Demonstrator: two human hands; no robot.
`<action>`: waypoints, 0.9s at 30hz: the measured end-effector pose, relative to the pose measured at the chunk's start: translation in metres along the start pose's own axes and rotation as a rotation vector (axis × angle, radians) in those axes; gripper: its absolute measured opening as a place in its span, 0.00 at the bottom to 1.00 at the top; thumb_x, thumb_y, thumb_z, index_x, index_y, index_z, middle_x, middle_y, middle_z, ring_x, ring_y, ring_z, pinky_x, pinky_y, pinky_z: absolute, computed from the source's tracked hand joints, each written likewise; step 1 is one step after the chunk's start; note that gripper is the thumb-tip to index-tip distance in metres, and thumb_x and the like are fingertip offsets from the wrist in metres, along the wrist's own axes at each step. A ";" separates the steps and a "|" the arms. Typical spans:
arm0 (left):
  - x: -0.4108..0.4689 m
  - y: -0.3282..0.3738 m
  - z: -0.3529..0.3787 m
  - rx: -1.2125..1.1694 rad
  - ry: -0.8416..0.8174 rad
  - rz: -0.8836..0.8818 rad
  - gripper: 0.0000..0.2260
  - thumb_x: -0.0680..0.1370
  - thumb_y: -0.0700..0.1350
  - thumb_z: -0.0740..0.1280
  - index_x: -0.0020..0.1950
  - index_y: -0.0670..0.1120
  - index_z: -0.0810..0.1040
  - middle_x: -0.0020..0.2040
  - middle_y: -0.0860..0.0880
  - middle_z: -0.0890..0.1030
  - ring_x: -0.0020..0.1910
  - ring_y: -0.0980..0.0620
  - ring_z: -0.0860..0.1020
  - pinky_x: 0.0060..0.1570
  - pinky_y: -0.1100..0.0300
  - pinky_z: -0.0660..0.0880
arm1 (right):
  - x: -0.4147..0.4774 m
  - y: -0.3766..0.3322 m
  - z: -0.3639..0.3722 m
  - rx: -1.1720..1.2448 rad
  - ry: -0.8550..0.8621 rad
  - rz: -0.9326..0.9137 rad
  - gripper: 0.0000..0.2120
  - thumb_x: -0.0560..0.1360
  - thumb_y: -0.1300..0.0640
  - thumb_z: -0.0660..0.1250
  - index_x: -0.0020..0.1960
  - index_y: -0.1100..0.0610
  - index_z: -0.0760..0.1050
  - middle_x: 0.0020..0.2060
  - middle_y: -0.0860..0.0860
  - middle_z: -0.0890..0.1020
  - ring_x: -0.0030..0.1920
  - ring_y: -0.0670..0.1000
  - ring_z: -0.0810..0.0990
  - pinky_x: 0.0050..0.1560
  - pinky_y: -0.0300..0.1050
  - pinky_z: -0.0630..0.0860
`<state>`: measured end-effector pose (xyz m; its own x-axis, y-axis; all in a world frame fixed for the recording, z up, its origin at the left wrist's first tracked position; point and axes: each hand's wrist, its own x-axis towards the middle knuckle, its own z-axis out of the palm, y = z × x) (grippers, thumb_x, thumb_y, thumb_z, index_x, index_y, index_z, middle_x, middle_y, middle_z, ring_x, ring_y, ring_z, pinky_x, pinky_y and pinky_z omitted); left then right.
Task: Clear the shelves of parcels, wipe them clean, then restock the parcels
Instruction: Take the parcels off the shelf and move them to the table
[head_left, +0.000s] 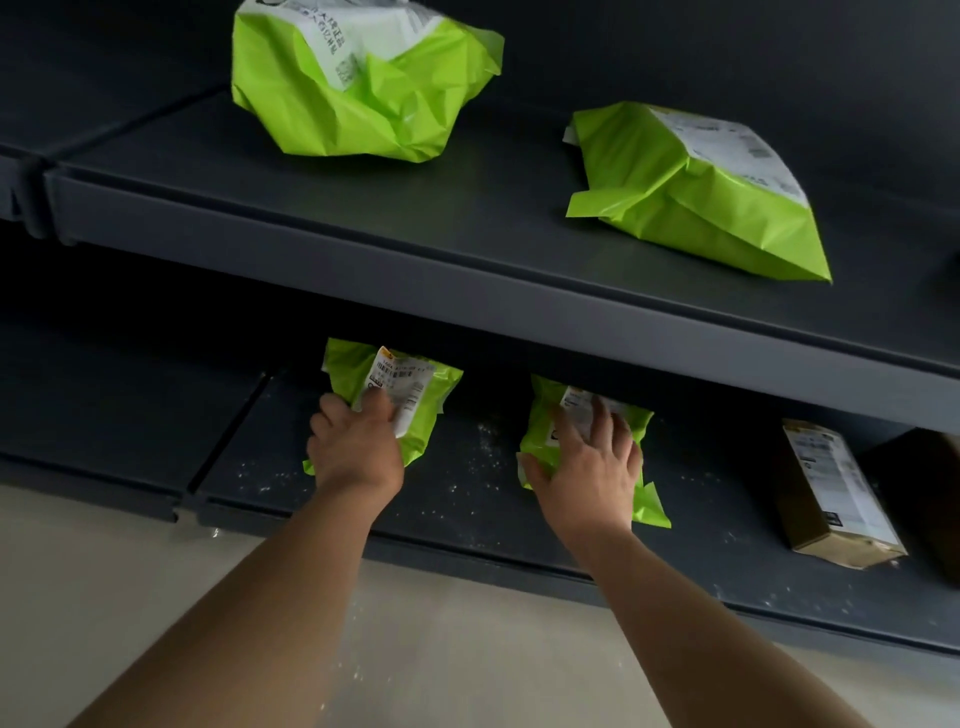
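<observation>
On the lower shelf (467, 493), the left hand (356, 447) curls its fingers round the near end of the left parcel (436, 395). The right hand (592, 462) lies spread flat on the right parcel (649, 506), gripping nothing.

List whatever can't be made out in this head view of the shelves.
Head view only:
- Large green parcel: its top is cut off by the upper frame edge.
- Lower shelf: its back is hidden by the upper shelf and shadow.
- Dark object: cut by the right edge, unidentifiable.
- Parcel labels: print too small to read.
- Right hand: covers its small green parcel, so grip is unclear.
</observation>
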<state>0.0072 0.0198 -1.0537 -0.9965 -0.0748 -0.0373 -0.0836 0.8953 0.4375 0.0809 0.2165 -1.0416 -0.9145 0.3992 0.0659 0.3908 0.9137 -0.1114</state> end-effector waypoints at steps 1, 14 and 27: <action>0.000 0.001 0.000 -0.007 0.014 0.012 0.17 0.76 0.44 0.67 0.63 0.46 0.68 0.61 0.39 0.64 0.57 0.38 0.66 0.57 0.46 0.67 | 0.004 0.003 -0.001 -0.010 -0.050 0.043 0.35 0.75 0.34 0.60 0.77 0.42 0.52 0.78 0.56 0.47 0.76 0.62 0.47 0.74 0.61 0.49; -0.002 0.021 0.020 -0.109 0.113 0.025 0.14 0.75 0.42 0.69 0.59 0.45 0.70 0.61 0.37 0.64 0.58 0.37 0.65 0.59 0.45 0.65 | 0.021 0.012 0.016 0.106 -0.092 0.188 0.28 0.78 0.54 0.63 0.73 0.36 0.58 0.74 0.59 0.53 0.70 0.65 0.59 0.66 0.62 0.64; -0.067 0.020 -0.037 -0.082 -0.008 -0.079 0.13 0.75 0.41 0.69 0.58 0.43 0.73 0.61 0.35 0.66 0.58 0.36 0.67 0.57 0.45 0.66 | -0.068 0.010 -0.040 0.288 -0.095 0.259 0.28 0.72 0.59 0.70 0.69 0.43 0.68 0.71 0.54 0.60 0.67 0.60 0.61 0.67 0.57 0.61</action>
<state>0.0722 0.0261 -1.0093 -0.9868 -0.1396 -0.0817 -0.1617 0.8477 0.5052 0.1511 0.2019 -1.0075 -0.8005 0.5923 -0.0915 0.5766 0.7195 -0.3871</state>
